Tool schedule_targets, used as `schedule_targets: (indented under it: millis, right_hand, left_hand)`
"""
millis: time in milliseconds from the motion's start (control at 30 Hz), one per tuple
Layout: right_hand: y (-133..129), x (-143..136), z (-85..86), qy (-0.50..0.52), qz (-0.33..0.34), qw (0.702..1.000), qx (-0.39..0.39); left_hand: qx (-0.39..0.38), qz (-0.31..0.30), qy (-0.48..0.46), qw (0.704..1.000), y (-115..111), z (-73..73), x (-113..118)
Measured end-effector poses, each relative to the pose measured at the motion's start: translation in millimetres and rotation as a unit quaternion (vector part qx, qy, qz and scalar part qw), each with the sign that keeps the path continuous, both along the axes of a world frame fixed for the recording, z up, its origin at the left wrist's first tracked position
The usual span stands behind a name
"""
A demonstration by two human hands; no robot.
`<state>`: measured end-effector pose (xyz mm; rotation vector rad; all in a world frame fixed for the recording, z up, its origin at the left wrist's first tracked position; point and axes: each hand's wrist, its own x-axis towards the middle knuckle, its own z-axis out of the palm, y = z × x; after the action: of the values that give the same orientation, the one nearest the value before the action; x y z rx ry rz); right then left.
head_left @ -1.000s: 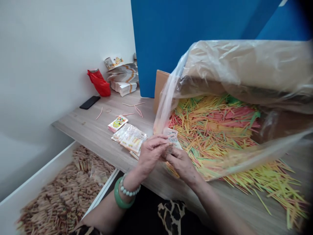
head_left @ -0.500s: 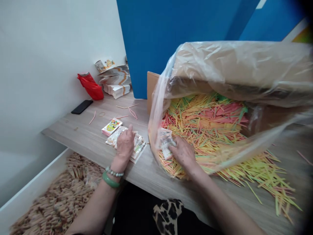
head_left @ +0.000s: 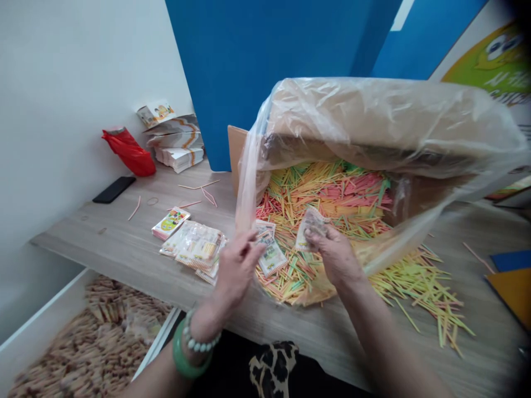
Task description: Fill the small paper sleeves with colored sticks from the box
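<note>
My right hand (head_left: pixel 338 251) pinches a small printed packet (head_left: pixel 309 228) above the coloured sticks (head_left: pixel 332 193) in a box lined with clear plastic (head_left: pixel 373 110). My left hand (head_left: pixel 238 265), slightly blurred, is at the liner's left edge with its fingers apart, beside two other packets (head_left: pixel 271 258) that lie on the sticks. Left of that hand, clear packets (head_left: pixel 199 243) are piled on the table. A small stack of printed cards (head_left: pixel 171 222) sits next to the pile.
On the table (head_left: pixel 136 237) are a black phone (head_left: pixel 114 189), a red bag (head_left: pixel 130 155), stacked white cartons (head_left: pixel 178 149) and loose sticks. Spilled sticks (head_left: pixel 423 287) lie right of the box. A bin of brown packets (head_left: pixel 91 342) stands below at left. A blue panel (head_left: pixel 269 55) rises behind.
My left hand has moved right, off the packet pile to the liner's edge. My right hand has lifted a packet up and away from the others. The view has shifted right.
</note>
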<state>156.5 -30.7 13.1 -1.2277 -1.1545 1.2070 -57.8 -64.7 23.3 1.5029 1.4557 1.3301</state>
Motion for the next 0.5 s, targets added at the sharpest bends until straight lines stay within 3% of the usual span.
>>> schedule_targets:
  millis: [67, 100, 167, 233, 267, 333, 367, 433, 500]
  right_hand:
    - [-5, 0, 10.5, 0.013, 0.089, 0.996, -0.018]
    - [-6, 2, 14.1, -0.002, 0.141, 0.990, -0.016]
    - [-5, 10, 16.8, -0.075, 0.207, 0.975, 0.013]
    - [3, 24, 14.2, -0.248, 0.173, 0.951, 0.067]
    - [8, 31, 11.7, -0.364, 0.141, 0.916, 0.097]
    - [18, 40, 6.1, -0.566, 0.115, 0.801, 0.158]
    - [23, 40, 3.6, -0.631, 0.135, 0.741, 0.186]
    - [30, 34, 0.2, -0.692, 0.206, 0.654, 0.228]
    - [34, 22, -0.7, -0.716, 0.252, 0.605, 0.241]
  left_hand:
    - [-0.089, -0.152, -0.180, 0.968, 6, 3.7, 32]
    - [-0.112, -0.186, -0.249, 0.944, 11, 3.1, 43]
    - [-0.130, -0.174, -0.342, 0.914, 21, -1.7, 52]
    - [-0.132, -0.103, -0.375, 0.912, 26, -7.9, 49]
    - [-0.134, -0.073, -0.376, 0.914, 26, -10.2, 44]
    - [-0.138, -0.042, -0.364, 0.920, 23, -12.2, 34]
    - [-0.140, -0.040, -0.357, 0.923, 20, -11.7, 31]
    - [-0.143, -0.050, -0.343, 0.927, 14, -9.0, 27]
    - [-0.145, -0.065, -0.334, 0.929, 9, -5.7, 26]
